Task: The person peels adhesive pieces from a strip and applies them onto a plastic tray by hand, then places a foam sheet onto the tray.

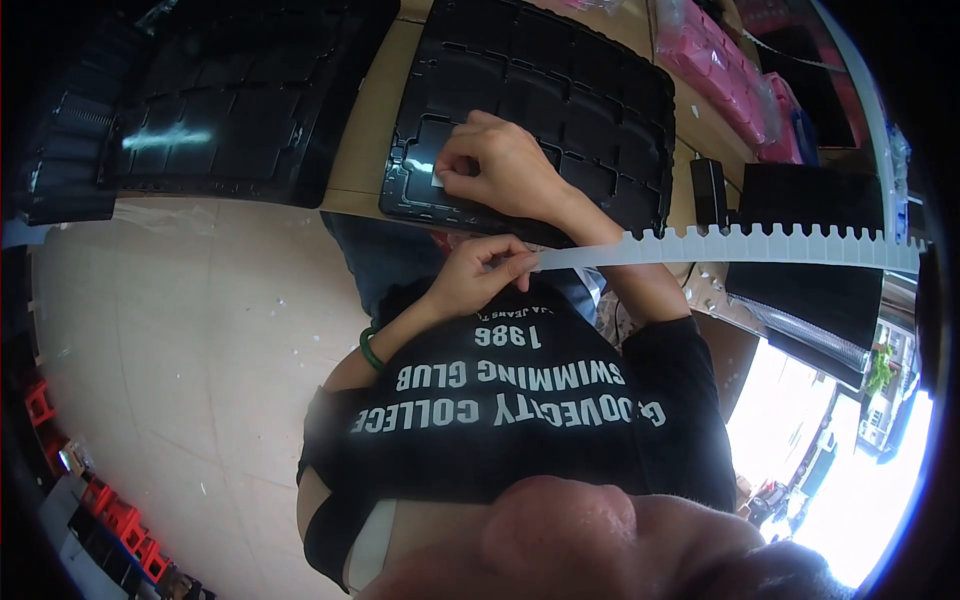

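Leftmost, a black moulded tray (235,95) lies on the wooden bench (365,130), its near edge running right along the bench edge — below that edge, pale floor (170,340) stretches wide and bare toward the lower left, where small red stools or crates (110,515) line the rim. Between this tray and the next shows a strip of bare wood, so the two are near but apart. Centre: a second black compartment tray (600,100), its near edge slightly overhanging the bench edge above the person's lap. The right hand (500,165) rests on that tray's near-left compartments, fingertips pinched shut on a small pale label (438,180) pressed against the black plastic. Just below, off the bench edge, the left hand (480,275) — green bangle (370,350) on the wrist — pinches closed, thumb against forefinger, on the end of a long white notched strip (740,245). The strip runs from that hand rightward, almost level, crossing over the right forearm and reaching to the picture's rim; its upper edge is toothed, its lower edge plain. Right of the tray, pink packets (720,60) are stacked at the back, and a black box (810,250) sits behind the strip, hemming that side in.
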`<state>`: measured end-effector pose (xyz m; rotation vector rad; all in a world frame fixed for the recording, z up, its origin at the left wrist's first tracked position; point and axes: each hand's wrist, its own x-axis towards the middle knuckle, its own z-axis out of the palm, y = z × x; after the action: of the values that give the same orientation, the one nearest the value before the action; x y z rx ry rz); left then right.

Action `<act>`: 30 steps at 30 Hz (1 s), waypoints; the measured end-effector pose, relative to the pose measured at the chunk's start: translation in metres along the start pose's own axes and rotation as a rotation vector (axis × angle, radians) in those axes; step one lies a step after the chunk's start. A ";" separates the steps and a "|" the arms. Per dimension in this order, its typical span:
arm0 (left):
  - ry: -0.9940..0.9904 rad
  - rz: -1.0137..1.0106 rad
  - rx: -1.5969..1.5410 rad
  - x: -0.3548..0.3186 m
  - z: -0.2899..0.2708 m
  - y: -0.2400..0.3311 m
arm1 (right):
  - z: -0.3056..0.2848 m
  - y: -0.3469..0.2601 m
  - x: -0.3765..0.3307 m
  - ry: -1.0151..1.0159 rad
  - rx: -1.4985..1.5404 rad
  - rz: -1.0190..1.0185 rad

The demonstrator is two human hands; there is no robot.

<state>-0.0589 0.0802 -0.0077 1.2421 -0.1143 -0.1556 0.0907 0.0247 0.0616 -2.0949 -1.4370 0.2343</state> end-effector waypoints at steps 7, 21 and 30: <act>-0.148 -0.135 -0.041 0.000 0.023 -0.005 | -0.001 0.006 -0.004 0.140 0.124 0.005; -0.502 0.113 0.245 0.044 0.043 0.024 | -0.112 0.060 -0.302 0.414 1.490 0.355; -0.092 0.658 1.153 0.183 -0.045 0.167 | -0.193 0.006 -0.486 0.772 -1.401 1.089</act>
<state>0.1383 0.1418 0.1362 2.2591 -0.7599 0.5021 -0.0135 -0.4828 0.1301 -3.1661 0.3574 -1.3922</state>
